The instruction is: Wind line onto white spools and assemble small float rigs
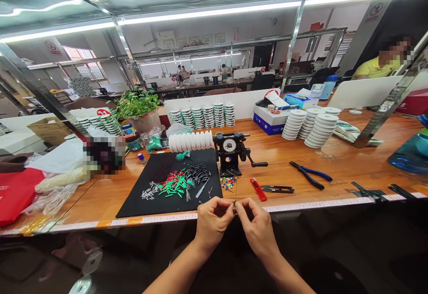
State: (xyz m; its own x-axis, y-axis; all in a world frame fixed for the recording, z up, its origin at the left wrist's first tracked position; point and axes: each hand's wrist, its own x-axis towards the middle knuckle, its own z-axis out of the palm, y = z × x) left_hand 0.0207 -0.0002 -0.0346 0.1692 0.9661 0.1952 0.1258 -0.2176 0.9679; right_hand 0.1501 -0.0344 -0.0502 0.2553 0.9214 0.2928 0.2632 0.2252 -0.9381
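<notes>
My left hand [212,220] and my right hand [256,222] meet at the table's front edge, fingers pinched together on a tiny dark piece [235,205] that is too small to name. A thin line seems to run up from it toward the black hand-crank winder [230,151]. Left of my hands lies a black mat [174,182] strewn with several small red, green, black and silver parts. A heap of coloured beads [228,182] sits below the winder.
A red lighter [258,189], black snips [277,189] and blue-handled pliers [309,173] lie to the right. White spool stacks [309,127], a boxed stack [270,118], a potted plant [138,107] and bags at left [50,187]. A person in yellow [381,64] sits far right.
</notes>
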